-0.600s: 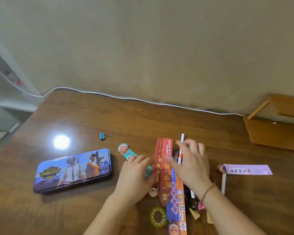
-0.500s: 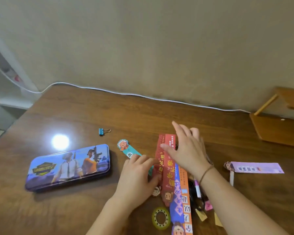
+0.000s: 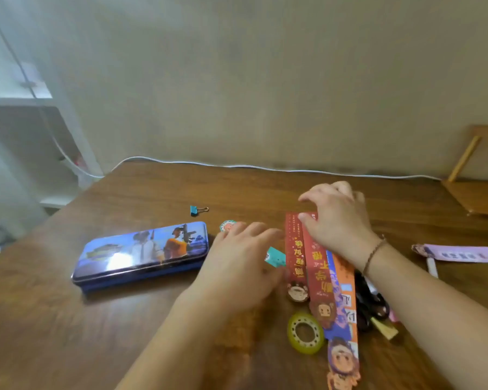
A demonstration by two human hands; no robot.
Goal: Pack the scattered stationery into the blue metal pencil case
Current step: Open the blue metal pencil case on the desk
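Hands hover over bookmarks (image 3: 316, 263) beside closed pencil case (image 3: 141, 251): left hand (image 3: 243, 266) flat with fingers relaxed, right hand (image 3: 335, 220) curled at their top ends, grip unclear

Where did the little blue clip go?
The blue binder clip lies alone on the wooden table, just behind the far right corner of the blue pencil case.

Chinese characters on red bookmarks (image 3: 307, 254), blurred, none legible elsewhere
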